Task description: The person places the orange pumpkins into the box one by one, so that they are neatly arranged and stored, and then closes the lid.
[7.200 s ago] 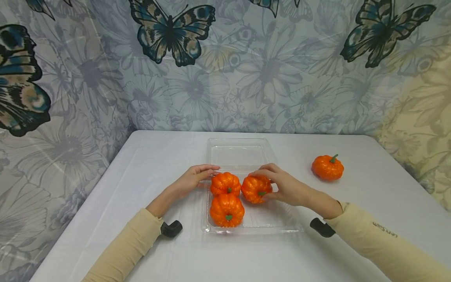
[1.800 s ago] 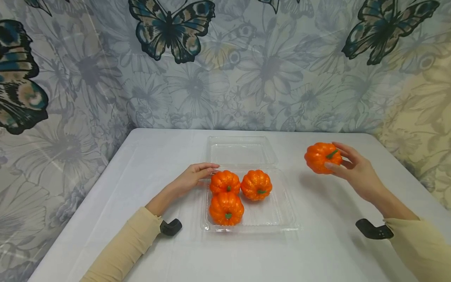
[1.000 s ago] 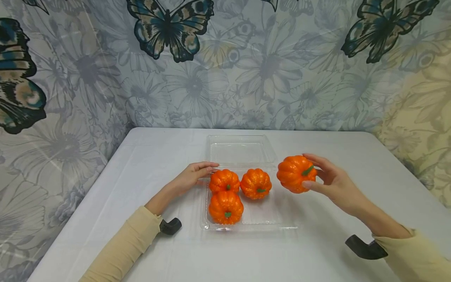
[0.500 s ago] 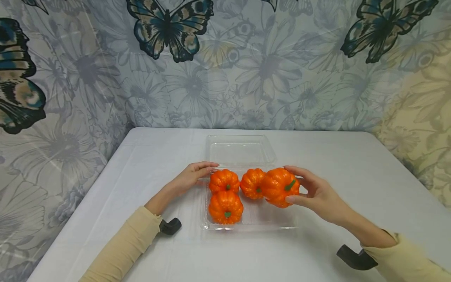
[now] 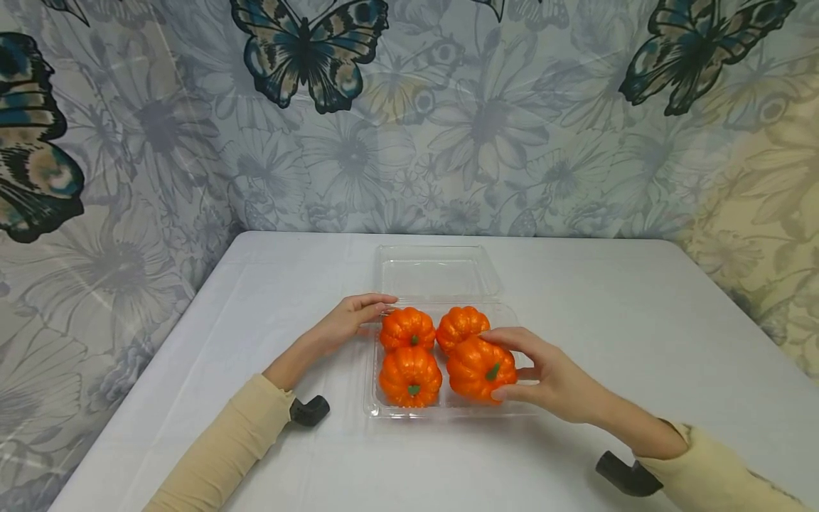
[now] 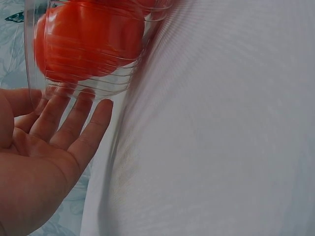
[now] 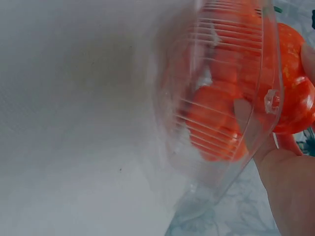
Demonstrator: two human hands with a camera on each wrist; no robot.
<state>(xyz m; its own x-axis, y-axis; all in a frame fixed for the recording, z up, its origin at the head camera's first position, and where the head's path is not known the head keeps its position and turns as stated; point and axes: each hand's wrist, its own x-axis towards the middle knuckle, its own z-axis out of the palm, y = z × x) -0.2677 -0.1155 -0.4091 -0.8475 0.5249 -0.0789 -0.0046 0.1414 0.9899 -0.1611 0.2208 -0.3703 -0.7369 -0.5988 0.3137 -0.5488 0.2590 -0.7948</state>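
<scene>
In the head view, my right hand (image 5: 547, 373) grips a shiny orange toy pumpkin (image 5: 476, 370) with a green stem, thumb in front and fingers behind. It is over the front right part of a clear plastic container (image 5: 448, 411) and overlaps the back right pumpkin (image 5: 462, 326). On the container's left side lie a back pumpkin (image 5: 407, 328) and a front pumpkin (image 5: 411, 378). My left hand (image 5: 345, 323) touches the container's back left corner. The left wrist view shows its fingers (image 6: 81, 120) nearly straight against the ribbed wall. In the right wrist view, the container wall (image 7: 221, 98) partly covers the pumpkins.
The container's clear lid (image 5: 438, 274) lies opened back on the white table (image 5: 288, 455). Black wrist devices, left (image 5: 310, 411) and right (image 5: 627, 475), hang from beige sleeves. A butterfly-patterned wall covering (image 5: 480, 142) rises behind the table.
My right hand let go of the back right pumpkin, picked up one from the table's right, and brought it left and forward over the container. My left hand stayed at the corner.
</scene>
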